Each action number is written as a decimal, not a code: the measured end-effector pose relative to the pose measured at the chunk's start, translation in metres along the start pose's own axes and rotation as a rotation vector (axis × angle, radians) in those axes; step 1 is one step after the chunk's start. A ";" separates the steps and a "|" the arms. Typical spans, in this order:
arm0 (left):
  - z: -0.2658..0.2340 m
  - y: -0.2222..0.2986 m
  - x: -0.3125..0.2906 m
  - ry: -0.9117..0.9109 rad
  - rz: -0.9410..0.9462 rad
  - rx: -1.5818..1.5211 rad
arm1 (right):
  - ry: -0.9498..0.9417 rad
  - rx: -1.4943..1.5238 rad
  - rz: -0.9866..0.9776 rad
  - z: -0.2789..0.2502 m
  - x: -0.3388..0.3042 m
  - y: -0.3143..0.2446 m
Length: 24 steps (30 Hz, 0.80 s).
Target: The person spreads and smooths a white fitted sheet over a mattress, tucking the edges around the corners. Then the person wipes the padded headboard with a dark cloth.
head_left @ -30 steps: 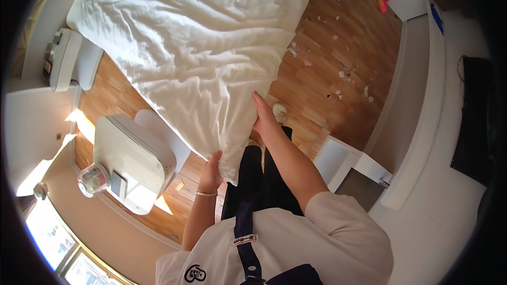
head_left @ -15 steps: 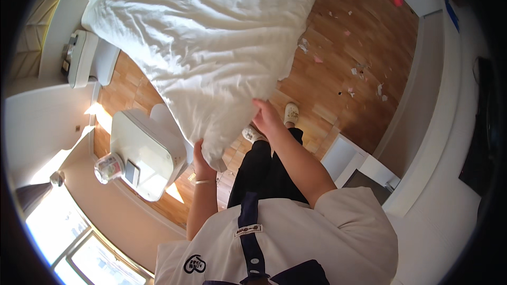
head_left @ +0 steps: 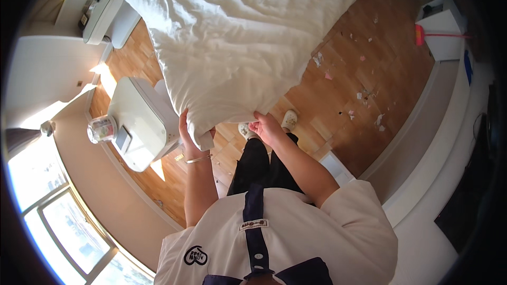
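Observation:
A large white duvet (head_left: 237, 47), wrinkled on top, spreads away from me and reaches the top edge of the view. My left hand (head_left: 191, 140), with a bracelet at the wrist, is closed around its near left corner; some fingers are hidden behind the cloth. Farther right, my right hand (head_left: 268, 127) pinches the near edge between thumb and fingers. Between both hands the edge runs fairly straight, and a small flap of the corner hangs down beside my left hand.
At left stands a white table (head_left: 141, 126) with a clear jar (head_left: 101, 129) and a dark flat device (head_left: 123, 139). Paper scraps (head_left: 359, 95) litter the wooden floor (head_left: 338, 126) at right. A red-headed long-handled tool (head_left: 420, 35) rests by a white cabinet (head_left: 443, 26). Windows are lower left.
My hands have moved farther apart, my left one up and leftward with the corner. The duvet's near edge is now stretched straighter between them. The whole view has turned slightly.

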<state>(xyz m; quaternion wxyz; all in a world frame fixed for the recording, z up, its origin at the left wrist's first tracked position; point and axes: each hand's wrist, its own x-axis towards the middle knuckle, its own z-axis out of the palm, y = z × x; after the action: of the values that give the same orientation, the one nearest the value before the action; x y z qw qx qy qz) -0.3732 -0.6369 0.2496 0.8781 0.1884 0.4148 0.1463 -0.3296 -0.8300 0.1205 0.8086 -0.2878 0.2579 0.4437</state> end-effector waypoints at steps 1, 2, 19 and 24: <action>-0.008 -0.004 0.000 -0.014 0.013 -0.053 | 0.024 -0.036 -0.013 0.005 -0.005 -0.006; -0.011 -0.007 -0.002 -0.003 0.030 -0.063 | 0.009 0.005 -0.067 0.016 -0.011 -0.016; -0.101 -0.027 -0.039 0.224 0.221 -0.034 | 0.183 -0.387 -0.128 0.011 -0.013 -0.050; -0.150 -0.100 -0.015 0.546 0.002 -0.281 | 0.285 -0.380 -0.043 0.019 -0.023 -0.034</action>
<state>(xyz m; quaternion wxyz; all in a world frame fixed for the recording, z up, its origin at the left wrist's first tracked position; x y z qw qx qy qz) -0.4897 -0.7006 0.1272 0.7515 0.0191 0.6110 0.2481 -0.3077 -0.8449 0.1576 0.7046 -0.5000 0.2751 0.4218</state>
